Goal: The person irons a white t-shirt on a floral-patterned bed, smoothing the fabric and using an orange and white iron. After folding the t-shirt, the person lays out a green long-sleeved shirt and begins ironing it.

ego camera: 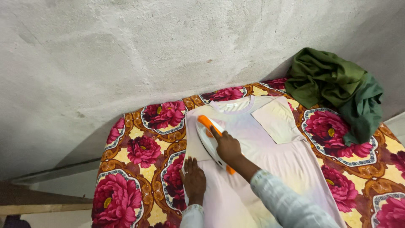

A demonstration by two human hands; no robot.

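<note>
Iron: a white iron (207,141) with an orange handle is lying on the garment's left half, its long axis running diagonally, one end toward the collar at upper left, the other toward the person.
Right hand: the right hand (228,147) is gripping the handle, fingers curled tight around it.
Left hand: the left hand (193,179) is pressing flat on the cloth just beside the iron, fingers together.
Garment: a pale pink shirt (274,147) is lying spread, collar toward the wall, one sleeve folded over.
Surface: a floral blanket (139,169) is lying under everything.
Corner: a green cloth (333,88) is sitting crumpled, well apart.
</note>
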